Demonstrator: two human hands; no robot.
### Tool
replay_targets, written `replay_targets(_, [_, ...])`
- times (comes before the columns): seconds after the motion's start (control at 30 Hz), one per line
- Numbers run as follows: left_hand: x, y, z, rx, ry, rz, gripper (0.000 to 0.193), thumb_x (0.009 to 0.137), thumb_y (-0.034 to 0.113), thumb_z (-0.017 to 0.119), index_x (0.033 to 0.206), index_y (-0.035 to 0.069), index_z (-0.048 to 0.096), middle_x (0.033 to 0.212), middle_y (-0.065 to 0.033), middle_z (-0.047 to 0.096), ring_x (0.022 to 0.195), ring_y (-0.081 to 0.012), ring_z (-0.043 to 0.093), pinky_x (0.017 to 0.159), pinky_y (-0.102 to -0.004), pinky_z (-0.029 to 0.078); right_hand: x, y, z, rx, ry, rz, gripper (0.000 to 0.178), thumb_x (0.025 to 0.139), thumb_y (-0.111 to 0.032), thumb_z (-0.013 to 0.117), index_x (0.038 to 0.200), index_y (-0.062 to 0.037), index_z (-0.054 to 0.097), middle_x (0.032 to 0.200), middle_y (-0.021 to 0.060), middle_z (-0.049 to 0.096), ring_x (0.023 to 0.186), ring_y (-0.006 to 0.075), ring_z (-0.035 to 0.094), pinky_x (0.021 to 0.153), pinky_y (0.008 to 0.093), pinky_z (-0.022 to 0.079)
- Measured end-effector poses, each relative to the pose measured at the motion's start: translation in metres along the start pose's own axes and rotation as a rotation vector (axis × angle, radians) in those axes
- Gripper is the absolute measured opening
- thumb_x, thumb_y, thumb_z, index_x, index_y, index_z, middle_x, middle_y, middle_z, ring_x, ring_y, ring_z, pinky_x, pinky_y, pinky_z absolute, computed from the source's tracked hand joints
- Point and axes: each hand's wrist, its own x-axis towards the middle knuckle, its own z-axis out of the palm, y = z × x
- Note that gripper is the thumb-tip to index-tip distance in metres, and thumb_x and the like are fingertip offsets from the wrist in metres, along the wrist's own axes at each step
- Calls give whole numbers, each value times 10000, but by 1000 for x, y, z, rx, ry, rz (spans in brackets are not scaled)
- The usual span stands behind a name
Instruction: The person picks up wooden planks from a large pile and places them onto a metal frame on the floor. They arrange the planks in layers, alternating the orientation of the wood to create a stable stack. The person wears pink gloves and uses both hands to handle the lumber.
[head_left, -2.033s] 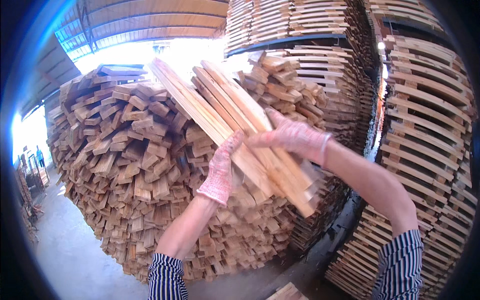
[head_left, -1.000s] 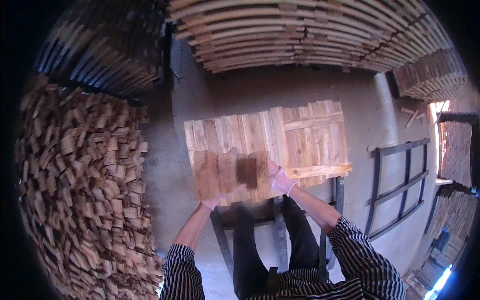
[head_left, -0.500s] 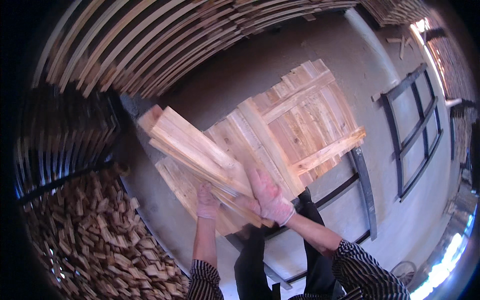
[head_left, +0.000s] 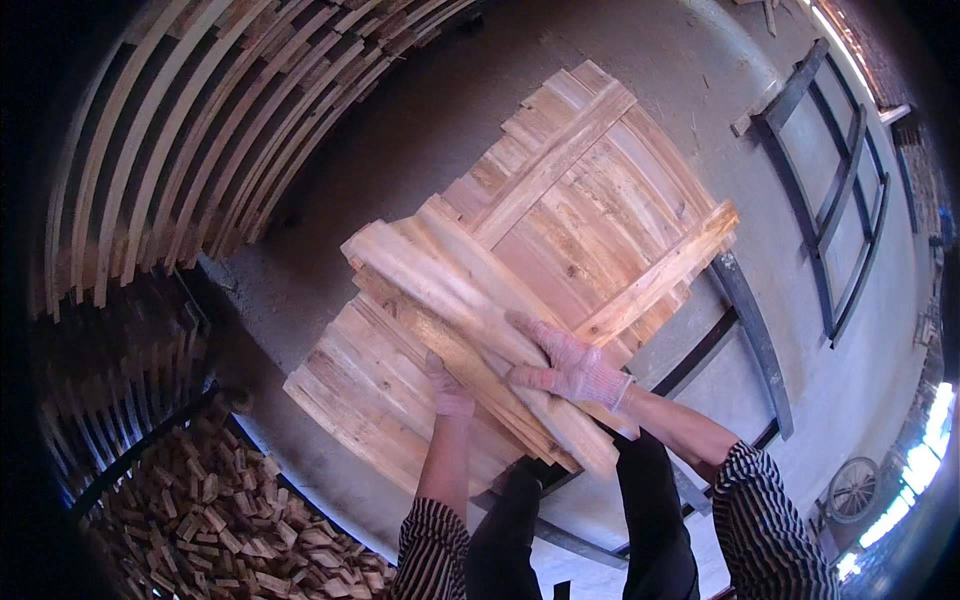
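Note:
A bundle of loose wooden planks (head_left: pixel 425 290) lies aslant over a broad layer of boards (head_left: pixel 370 385) in front of me. My right hand (head_left: pixel 575 370), in a pale pinkish glove, grips the top planks near their close end, its thumb and fingers spread across them. My left hand (head_left: pixel 450 388), gloved alike, is closed against the left edge of the lower planks; part of its fingers is hidden. Beyond the bundle, two crosswise wooden battens, a far one (head_left: pixel 555 160) and a nearer one (head_left: pixel 660 272), rest on the layered boards.
Beneath the boards shows a black metal frame (head_left: pixel 755 330); a similar frame (head_left: pixel 835 200) lies on the floor at right. Long stacked slats (head_left: pixel 190 140) rise at the far left. Short wood offcuts (head_left: pixel 230 520) heap at lower left. A spoked wheel (head_left: pixel 852 488) stands at lower right.
The bundle has come down onto the boards, and its planks have fanned apart. My right hand has shifted right and my left hand slightly right. The view has turned a little.

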Motion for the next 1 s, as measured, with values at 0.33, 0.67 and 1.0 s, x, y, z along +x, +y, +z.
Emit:
replay_targets(0.33, [18,-5,37,298,156,28,773,869,570,715,1474,146,487,1425,-98,576,1280,-343,569,1091,-538,500,57,101,-68,-521,313,34,723,947,-498,681,1552,-166,467,1446,262,537,1306,420,560,1074,484,477])
replay_targets(0.67, [48,-40,-15,558,25,158,488,1069,357,501,1453,56,517,1440,-142,579,1341,-293,543,1137,-488,473,24,-31,-13,-169,280,240,875,918,-465,732,1630,-135,345,1544,235,469,1457,399,429,1200,467,370])
replay_targets(1.0, [72,-53,110,177,-94,-222,715,936,524,668,1479,85,513,1475,-129,568,1361,-348,531,1131,-524,477,68,103,-130,-733,376,-79,770,924,-419,708,1579,-144,412,1491,277,478,1359,439,510,1121,488,452])
